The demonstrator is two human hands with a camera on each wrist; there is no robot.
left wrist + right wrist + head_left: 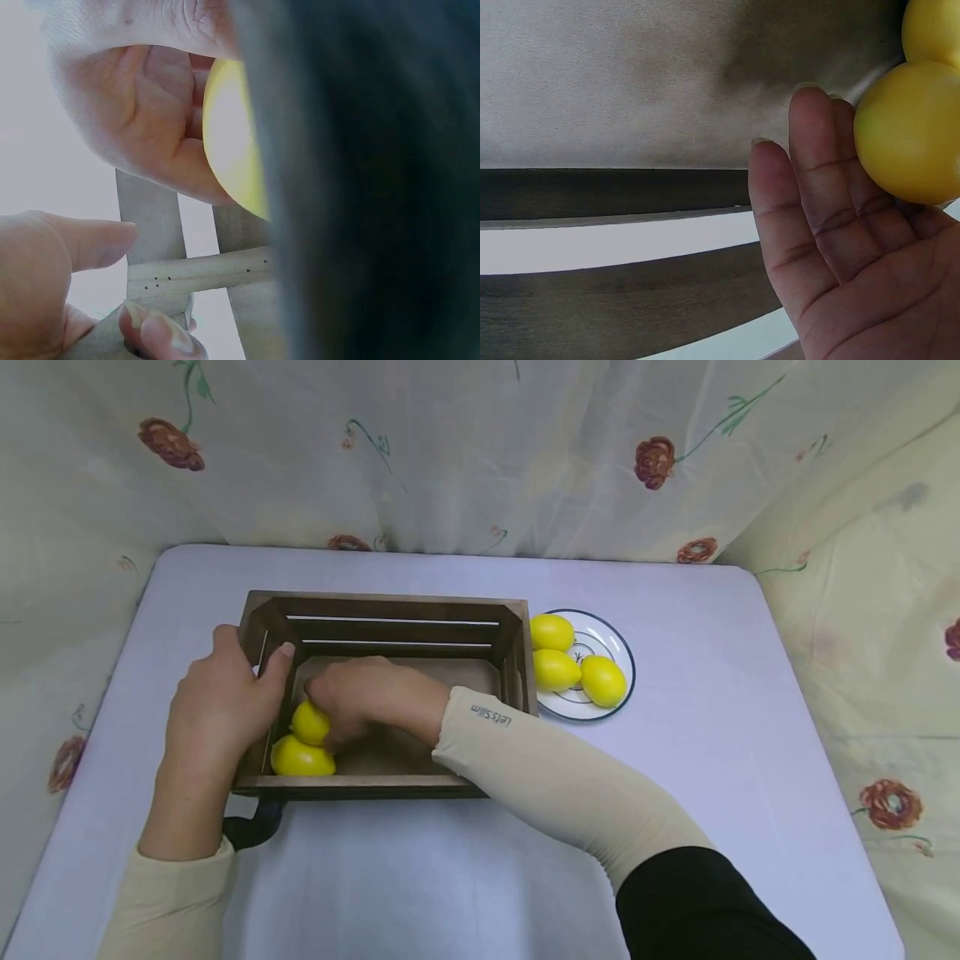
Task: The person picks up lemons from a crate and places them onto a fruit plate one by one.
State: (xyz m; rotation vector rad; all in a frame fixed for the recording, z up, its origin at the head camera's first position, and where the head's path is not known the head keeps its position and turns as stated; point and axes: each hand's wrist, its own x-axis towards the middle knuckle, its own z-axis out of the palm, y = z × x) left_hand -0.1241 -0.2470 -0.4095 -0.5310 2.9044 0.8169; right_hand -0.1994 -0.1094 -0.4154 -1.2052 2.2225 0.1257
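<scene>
My left hand (225, 697) grips the left end of a brown slatted wooden crate (390, 783), its thumb over the rim on the inner side. The left wrist view shows its thumb (105, 241) and fingertips (161, 334) at the wooden rim. Inside the crate, my right hand (360, 689) holds a yellow lemon (309, 724) near the left end. Its outer fingers (825, 157) stretch out beside the lemon in the right wrist view. Another lemon (302, 757) lies in the front left corner, right against the held one.
A white plate (621, 647) with a dark rim stands against the crate's right side, bearing three lemons (603, 681). A white cloth (712, 735) covers the table. Flowered curtains (480, 460) hang behind and at both sides. A black strap (258, 827) shows under the left wrist.
</scene>
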